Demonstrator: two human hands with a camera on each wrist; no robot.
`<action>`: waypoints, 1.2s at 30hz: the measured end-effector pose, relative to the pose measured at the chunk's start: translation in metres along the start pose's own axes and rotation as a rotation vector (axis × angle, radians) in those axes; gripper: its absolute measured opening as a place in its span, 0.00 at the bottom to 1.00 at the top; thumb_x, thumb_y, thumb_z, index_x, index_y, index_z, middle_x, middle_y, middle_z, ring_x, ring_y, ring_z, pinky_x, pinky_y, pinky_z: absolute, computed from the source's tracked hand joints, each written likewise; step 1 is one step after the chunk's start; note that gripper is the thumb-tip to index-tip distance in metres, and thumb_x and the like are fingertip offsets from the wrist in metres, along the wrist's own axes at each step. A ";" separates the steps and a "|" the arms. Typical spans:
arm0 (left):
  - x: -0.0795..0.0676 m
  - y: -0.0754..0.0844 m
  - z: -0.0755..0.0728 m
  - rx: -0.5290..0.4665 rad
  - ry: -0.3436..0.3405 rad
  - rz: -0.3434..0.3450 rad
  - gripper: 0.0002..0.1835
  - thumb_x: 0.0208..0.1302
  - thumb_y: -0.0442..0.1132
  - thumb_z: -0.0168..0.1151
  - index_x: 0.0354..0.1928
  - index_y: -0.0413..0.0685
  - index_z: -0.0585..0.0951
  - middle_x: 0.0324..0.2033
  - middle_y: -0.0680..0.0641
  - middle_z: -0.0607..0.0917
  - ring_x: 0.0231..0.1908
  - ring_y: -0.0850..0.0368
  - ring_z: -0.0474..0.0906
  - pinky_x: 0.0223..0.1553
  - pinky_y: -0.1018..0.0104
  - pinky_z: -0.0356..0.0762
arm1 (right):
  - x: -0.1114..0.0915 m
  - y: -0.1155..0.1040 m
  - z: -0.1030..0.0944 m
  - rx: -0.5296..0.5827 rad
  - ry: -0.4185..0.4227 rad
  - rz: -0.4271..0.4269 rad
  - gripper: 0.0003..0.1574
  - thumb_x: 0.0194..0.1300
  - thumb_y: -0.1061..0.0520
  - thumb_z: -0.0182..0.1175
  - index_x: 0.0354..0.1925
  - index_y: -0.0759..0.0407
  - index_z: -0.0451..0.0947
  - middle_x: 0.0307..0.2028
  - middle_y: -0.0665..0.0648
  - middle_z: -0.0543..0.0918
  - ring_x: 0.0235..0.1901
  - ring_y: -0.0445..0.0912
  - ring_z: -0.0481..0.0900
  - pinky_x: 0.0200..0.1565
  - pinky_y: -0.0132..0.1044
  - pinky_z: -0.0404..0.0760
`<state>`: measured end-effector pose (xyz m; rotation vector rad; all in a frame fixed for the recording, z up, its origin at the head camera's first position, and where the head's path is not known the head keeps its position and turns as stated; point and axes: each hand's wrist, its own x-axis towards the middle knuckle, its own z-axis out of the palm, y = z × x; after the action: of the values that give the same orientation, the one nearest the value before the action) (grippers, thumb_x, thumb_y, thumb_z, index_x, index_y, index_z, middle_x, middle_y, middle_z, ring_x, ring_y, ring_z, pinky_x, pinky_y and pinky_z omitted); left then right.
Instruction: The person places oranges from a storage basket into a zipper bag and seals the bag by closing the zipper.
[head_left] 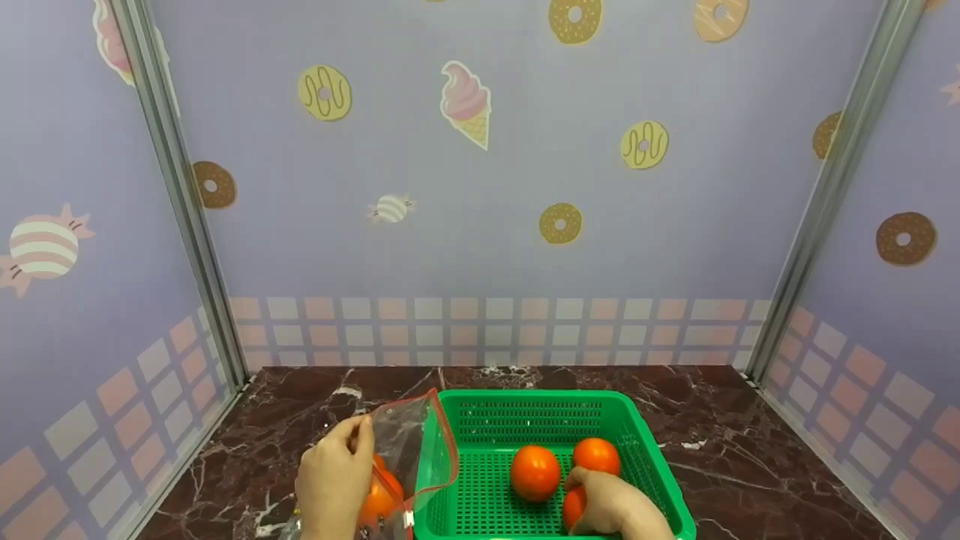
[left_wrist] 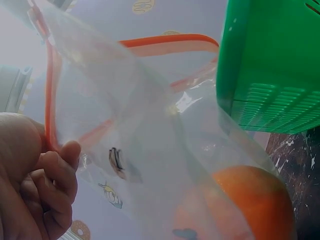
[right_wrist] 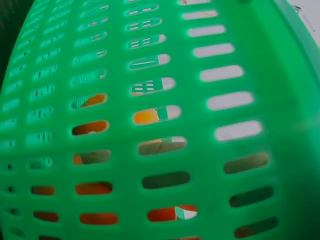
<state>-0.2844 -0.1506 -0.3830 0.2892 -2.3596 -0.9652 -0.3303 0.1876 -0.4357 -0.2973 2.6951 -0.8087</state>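
My left hand (head_left: 334,472) pinches the rim of a clear zip bag (left_wrist: 150,115) with a red-orange edge, and the bag's mouth gapes toward the basket. Inside the bag lie oranges (left_wrist: 255,200), seen through the plastic. At the right, my right hand (head_left: 621,507) reaches into the green plastic basket (head_left: 525,394) with its fingers around an orange (head_left: 574,508). Two more oranges lie in the basket, one (head_left: 535,474) near the middle and one (head_left: 597,455) just beyond my fingers. The basket's slotted wall hides most of that hand in the right wrist view.
The basket stands on a dark red marbled tabletop (head_left: 750,450), with the bag against its left side. Patterned panels (head_left: 480,262) enclose the table at the back and both sides, joined by metal posts (head_left: 810,202) at the corners.
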 end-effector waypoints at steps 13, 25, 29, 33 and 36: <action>0.001 -0.001 -0.002 0.016 0.008 0.000 0.17 0.67 0.50 0.52 0.43 0.48 0.85 0.15 0.55 0.74 0.14 0.59 0.64 0.17 0.64 0.62 | -0.002 -0.001 0.000 -0.029 0.024 0.018 0.30 0.39 0.58 0.73 0.44 0.49 0.74 0.32 0.53 0.77 0.29 0.51 0.73 0.31 0.47 0.72; 0.000 0.000 -0.002 -0.005 -0.025 0.000 0.16 0.68 0.47 0.52 0.44 0.44 0.84 0.11 0.53 0.70 0.10 0.60 0.60 0.13 0.68 0.56 | -0.007 -0.005 -0.005 -0.003 0.027 -0.017 0.33 0.38 0.57 0.72 0.47 0.47 0.73 0.34 0.54 0.77 0.30 0.51 0.73 0.30 0.48 0.71; 0.000 0.000 -0.001 -0.009 0.004 0.005 0.15 0.67 0.46 0.54 0.43 0.45 0.84 0.12 0.53 0.71 0.10 0.59 0.61 0.14 0.67 0.57 | -0.009 -0.006 -0.008 0.002 0.040 -0.058 0.33 0.38 0.57 0.72 0.47 0.47 0.73 0.34 0.54 0.78 0.30 0.50 0.74 0.29 0.46 0.72; 0.001 0.000 -0.001 0.004 0.018 0.003 0.15 0.67 0.48 0.54 0.42 0.48 0.85 0.13 0.53 0.72 0.12 0.59 0.63 0.16 0.65 0.59 | -0.011 -0.008 -0.011 0.041 0.033 -0.079 0.33 0.40 0.57 0.73 0.48 0.48 0.73 0.36 0.55 0.78 0.31 0.51 0.75 0.29 0.47 0.73; 0.001 -0.001 -0.001 0.016 0.018 0.006 0.15 0.67 0.49 0.53 0.42 0.49 0.85 0.14 0.54 0.73 0.14 0.58 0.64 0.17 0.64 0.62 | -0.012 -0.008 -0.012 0.068 0.028 -0.089 0.34 0.41 0.55 0.73 0.49 0.47 0.73 0.38 0.56 0.78 0.33 0.51 0.75 0.30 0.48 0.74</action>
<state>-0.2846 -0.1524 -0.3821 0.2958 -2.3518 -0.9377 -0.3226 0.1903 -0.4183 -0.3948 2.6900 -0.9354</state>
